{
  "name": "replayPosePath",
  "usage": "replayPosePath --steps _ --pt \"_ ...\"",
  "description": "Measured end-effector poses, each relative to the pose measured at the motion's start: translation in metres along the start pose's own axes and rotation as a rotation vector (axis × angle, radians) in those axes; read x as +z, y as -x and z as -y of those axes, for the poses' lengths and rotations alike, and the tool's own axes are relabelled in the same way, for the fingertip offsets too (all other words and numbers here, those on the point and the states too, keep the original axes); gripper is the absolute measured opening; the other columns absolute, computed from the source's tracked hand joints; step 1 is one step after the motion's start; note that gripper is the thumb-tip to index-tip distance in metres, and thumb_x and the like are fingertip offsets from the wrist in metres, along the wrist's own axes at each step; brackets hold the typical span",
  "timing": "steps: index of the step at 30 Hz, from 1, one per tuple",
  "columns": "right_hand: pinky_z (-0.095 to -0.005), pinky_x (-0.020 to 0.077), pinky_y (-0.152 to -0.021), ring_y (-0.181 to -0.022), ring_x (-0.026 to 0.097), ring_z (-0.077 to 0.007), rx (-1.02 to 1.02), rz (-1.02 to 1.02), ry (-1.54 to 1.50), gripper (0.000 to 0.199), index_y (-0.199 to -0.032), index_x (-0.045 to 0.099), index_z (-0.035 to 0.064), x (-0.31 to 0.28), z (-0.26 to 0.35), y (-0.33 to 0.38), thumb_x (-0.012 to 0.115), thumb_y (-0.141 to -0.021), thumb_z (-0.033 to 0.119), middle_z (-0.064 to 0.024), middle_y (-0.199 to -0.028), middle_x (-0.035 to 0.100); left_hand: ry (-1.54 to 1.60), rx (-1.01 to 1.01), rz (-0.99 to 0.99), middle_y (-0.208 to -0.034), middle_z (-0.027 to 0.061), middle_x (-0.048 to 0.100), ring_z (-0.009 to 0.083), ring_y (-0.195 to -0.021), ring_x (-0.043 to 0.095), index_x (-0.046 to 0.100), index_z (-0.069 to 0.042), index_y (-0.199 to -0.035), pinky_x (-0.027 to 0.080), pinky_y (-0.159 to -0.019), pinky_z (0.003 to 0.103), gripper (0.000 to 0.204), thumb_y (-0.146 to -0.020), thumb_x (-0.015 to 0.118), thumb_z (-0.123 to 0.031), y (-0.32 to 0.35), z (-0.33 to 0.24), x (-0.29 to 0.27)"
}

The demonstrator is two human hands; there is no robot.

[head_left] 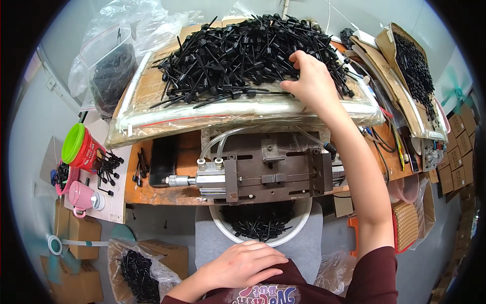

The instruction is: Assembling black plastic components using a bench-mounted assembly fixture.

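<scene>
A large heap of black plastic parts, each with a thin stem and a thicker head, lies on a raised cardboard tray with a white, plastic-wrapped rim. My right hand is over the heap's right front edge, thumb and forefinger apart, and no part shows between them. My left hand lies flat against my shirt, holding nothing. Between the two stands a metal fixture with pneumatic cylinders and clear hoses; a small dark block sits at its centre. Below it, a white basket on my lap holds more black parts.
At left are a red bucket with a green rim, a pink cup and loose parts on the table. A bag of parts is on the lower left, near a fan. Another loaded tray is at far right.
</scene>
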State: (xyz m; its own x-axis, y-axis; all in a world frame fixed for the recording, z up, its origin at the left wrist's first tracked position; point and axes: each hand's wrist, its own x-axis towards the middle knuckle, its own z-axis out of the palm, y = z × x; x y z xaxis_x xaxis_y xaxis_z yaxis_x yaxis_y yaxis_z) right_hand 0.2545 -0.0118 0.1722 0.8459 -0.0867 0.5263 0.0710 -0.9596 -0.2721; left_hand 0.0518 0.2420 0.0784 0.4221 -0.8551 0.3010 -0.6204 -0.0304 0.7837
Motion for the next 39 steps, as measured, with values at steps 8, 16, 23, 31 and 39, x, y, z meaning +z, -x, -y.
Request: replayPosePath --steps 8,16,23,31,39 --pt "-0.0345 0.0518 -0.076 -0.078 0.065 -0.0245 0.034 0.06 -0.073 0.043 -0.101 0.062 -0.0032 0.016 -0.01 -0.027 0.077 -0.064 0.012 -0.0132 -0.081 0.066 0.012 0.041 -0.15 -0.093 0.0036 0.072 0.0186 -0.079 0.067 0.073 -0.005 -0.092 0.054 -0.071 0.029 0.013 -0.081 0.072 -0.012 0.003 0.011 0.006" --pt "-0.0328 0.0513 -0.072 -0.077 0.065 -0.0227 -0.098 0.412 0.053 0.032 -0.091 0.067 -0.0027 -0.03 -0.02 -0.022 0.078 -0.062 0.007 -0.0123 -0.081 0.068 0.04 0.087 -0.275 -0.085 0.005 0.072 0.0181 -0.07 0.066 0.073 -0.003 -0.09 0.053 -0.062 0.029 0.014 -0.077 0.074 -0.005 0.003 0.018 0.01" --pt "-0.0363 0.0518 -0.074 -0.08 0.065 -0.0268 -0.166 0.291 0.151 0.031 -0.086 0.066 0.0 -0.022 -0.014 -0.022 0.079 -0.062 0.014 -0.0119 -0.082 0.068 0.053 0.107 -0.256 -0.084 0.0057 0.072 0.0181 -0.068 0.066 0.073 -0.003 -0.09 0.053 -0.059 0.028 0.013 -0.077 0.074 -0.005 -0.004 0.016 0.018" --pt "-0.0374 0.0536 -0.074 -0.08 0.068 -0.0292 -0.169 0.301 0.243 0.024 -0.086 0.069 -0.0007 -0.019 -0.015 -0.026 0.07 -0.062 0.002 -0.0152 -0.081 0.069 0.003 0.086 -0.253 -0.081 0.0045 0.072 0.0171 -0.066 0.067 0.074 -0.004 -0.091 0.053 -0.058 0.027 0.015 -0.077 0.074 -0.005 0.002 0.013 0.02" --pt "-0.0369 0.0532 -0.074 -0.085 0.067 -0.0272 -0.208 0.391 0.293 0.028 -0.084 0.067 0.0016 -0.038 -0.014 -0.021 0.076 -0.058 0.01 -0.0115 -0.083 0.068 0.007 0.105 -0.187 -0.081 0.0043 0.071 0.0165 -0.065 0.066 0.074 -0.004 -0.092 0.052 -0.058 0.027 0.017 -0.077 0.076 -0.011 -0.001 0.014 0.017"
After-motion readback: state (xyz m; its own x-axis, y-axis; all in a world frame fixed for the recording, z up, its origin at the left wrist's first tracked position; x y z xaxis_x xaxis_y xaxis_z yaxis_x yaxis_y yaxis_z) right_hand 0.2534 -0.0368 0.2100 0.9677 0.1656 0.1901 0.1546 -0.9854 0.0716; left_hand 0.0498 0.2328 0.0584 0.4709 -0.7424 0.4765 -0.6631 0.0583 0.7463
